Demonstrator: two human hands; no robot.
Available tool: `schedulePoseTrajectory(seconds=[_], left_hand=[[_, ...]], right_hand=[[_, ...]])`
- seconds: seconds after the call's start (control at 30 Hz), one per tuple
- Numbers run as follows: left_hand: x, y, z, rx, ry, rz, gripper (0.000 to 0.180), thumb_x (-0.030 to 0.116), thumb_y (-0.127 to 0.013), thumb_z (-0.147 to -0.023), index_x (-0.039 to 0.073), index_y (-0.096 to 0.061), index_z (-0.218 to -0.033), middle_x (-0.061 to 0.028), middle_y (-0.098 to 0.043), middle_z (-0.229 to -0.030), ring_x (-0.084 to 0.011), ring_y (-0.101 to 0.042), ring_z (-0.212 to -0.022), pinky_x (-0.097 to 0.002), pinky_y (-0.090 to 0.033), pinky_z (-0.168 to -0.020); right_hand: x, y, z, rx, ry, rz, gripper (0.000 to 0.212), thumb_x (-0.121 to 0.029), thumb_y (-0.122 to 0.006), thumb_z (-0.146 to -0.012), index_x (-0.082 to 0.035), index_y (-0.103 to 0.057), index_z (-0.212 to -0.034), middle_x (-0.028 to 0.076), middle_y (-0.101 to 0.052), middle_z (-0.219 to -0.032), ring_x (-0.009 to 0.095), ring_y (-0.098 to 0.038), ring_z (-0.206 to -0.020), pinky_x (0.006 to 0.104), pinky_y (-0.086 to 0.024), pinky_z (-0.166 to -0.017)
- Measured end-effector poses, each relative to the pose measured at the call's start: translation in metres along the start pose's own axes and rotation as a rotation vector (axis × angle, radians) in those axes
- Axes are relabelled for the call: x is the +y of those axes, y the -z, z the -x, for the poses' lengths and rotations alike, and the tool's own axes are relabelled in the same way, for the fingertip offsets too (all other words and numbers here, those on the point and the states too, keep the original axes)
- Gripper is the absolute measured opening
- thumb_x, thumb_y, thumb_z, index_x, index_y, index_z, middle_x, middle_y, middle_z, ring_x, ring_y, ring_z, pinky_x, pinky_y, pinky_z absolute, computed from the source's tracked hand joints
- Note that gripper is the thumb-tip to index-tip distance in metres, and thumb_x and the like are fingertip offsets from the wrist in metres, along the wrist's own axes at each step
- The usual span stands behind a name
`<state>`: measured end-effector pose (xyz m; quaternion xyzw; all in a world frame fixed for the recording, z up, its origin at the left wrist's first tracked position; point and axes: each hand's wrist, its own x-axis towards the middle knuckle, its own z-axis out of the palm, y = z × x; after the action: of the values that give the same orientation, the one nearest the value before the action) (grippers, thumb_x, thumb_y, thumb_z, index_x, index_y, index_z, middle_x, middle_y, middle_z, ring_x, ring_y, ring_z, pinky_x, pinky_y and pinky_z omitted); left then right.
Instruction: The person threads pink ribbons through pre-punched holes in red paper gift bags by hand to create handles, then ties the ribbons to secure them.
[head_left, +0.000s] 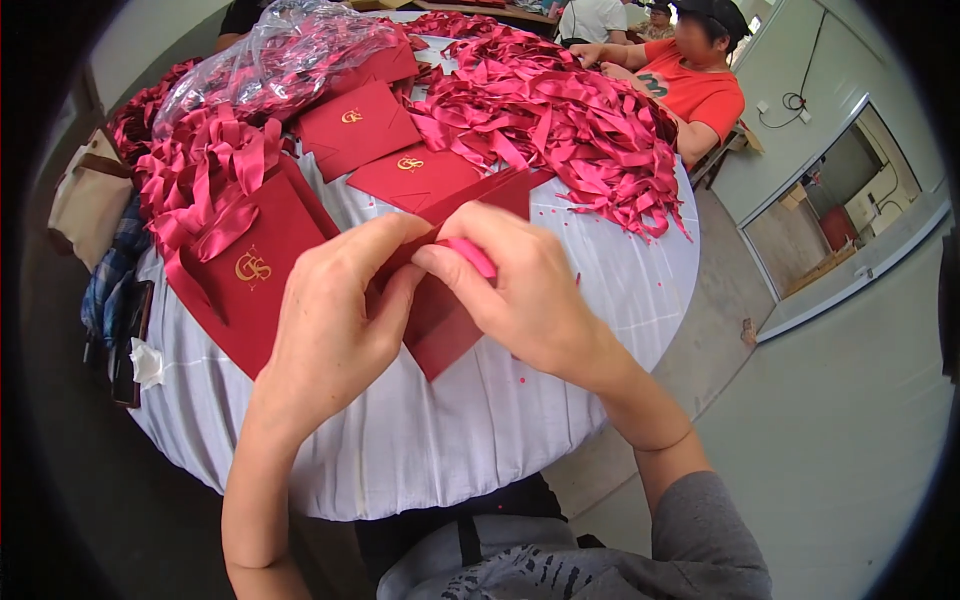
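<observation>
Above the near part of the table, both hands work at the top edge of a dark red paper bag (440,335). My left hand (340,310) is closed, thumb and fingers pinching the bag's rim. My right hand (515,285) is closed too, its thumb and forefinger pinching a bright pink ribbon (470,257) against the rim. The ribbon's far end and any holes in the bag are hidden by my fingers. Just left of my left hand lies a stack of red bags (235,290) with gold emblems and ribbon handles.
A large heap of pink-red ribbons (560,110) covers the table's far right. Flat red bags (358,128) and a clear plastic bag (270,65) lie behind my hands. At the left edge are a black phone (130,345) and crumpled tissue (147,364). A person in red (695,95) sits at far right.
</observation>
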<state>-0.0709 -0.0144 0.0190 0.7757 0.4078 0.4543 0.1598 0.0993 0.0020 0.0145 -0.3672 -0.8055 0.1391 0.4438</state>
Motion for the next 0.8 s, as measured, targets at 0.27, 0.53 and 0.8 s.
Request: schedulePoseTrajectory(seconds=[0.27,0.53,0.8], left_hand=[[0.019,0.016,0.000,-0.084,-0.153,-0.110,0.028,-0.009,-0.062,-0.075,0.000,-0.057,-0.101,-0.0092,-0.065,-0.088,-0.0197,-0.062,-0.068,-0.0268,-0.047,-0.059],[0.013,0.007,0.006,-0.053,-0.199,-0.148,0.026,-0.007,-0.064,-0.078,0.000,-0.055,-0.100,-0.0086,-0.064,-0.087,-0.0149,-0.058,-0.060,-0.0244,-0.043,-0.051],[0.012,-0.001,0.005,0.064,-0.170,-0.086,0.022,-0.005,-0.063,-0.075,0.003,-0.054,-0.093,-0.0115,-0.062,-0.078,-0.0292,-0.062,-0.066,-0.0344,-0.047,-0.057]], right_hand=[[-0.010,0.037,-0.024,-0.124,0.191,0.234,0.016,-0.016,-0.062,-0.082,-0.002,-0.065,-0.075,0.012,-0.060,-0.076,0.031,-0.055,-0.075,0.0403,-0.044,-0.067],[-0.022,0.051,-0.075,-0.783,0.027,0.214,0.017,-0.010,-0.056,-0.074,0.004,-0.065,-0.078,0.018,-0.057,-0.061,0.028,-0.057,-0.056,0.0381,-0.045,-0.056],[-0.015,0.047,-0.068,-0.687,-0.203,-0.060,0.020,-0.015,-0.060,-0.071,0.003,-0.068,-0.076,0.014,-0.061,-0.061,0.019,-0.059,-0.057,0.0327,-0.047,-0.057]])
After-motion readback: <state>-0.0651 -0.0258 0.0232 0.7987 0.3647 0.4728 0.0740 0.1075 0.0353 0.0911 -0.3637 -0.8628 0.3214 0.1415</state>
